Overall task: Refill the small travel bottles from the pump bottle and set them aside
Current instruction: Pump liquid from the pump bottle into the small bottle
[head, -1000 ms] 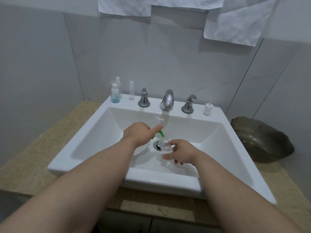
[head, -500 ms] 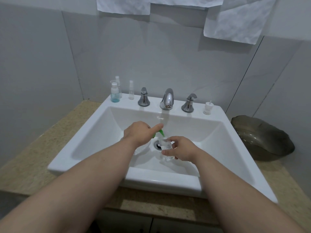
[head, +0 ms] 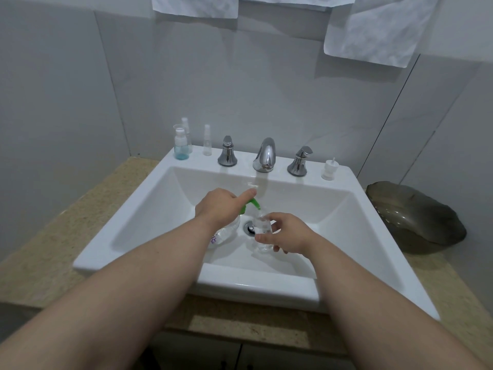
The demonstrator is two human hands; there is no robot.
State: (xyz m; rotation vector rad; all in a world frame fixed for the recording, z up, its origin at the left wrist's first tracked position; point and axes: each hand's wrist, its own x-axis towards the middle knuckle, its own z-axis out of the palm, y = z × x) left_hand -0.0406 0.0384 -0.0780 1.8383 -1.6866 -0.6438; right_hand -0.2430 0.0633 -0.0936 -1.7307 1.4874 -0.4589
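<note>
Inside the white sink my left hand grips a clear pump bottle with a green pump head, my index finger lying along the top of the pump. My right hand holds a small clear travel bottle upright, its mouth right under the green spout. Most of the pump bottle is hidden by my left hand. On the back left ledge stand a small bottle with blue liquid, another behind it, and a thin clear spray bottle. A white cap with a tube sits on the back right ledge.
A chrome faucet with two handles stands at the back of the sink, the drain below my hands. A dark glass dish rests on the speckled counter at the right. White cloths hang above.
Both hands stay in the same grip over the drain. The small bottle in my right hand has shifted slightly up toward the green spout.
</note>
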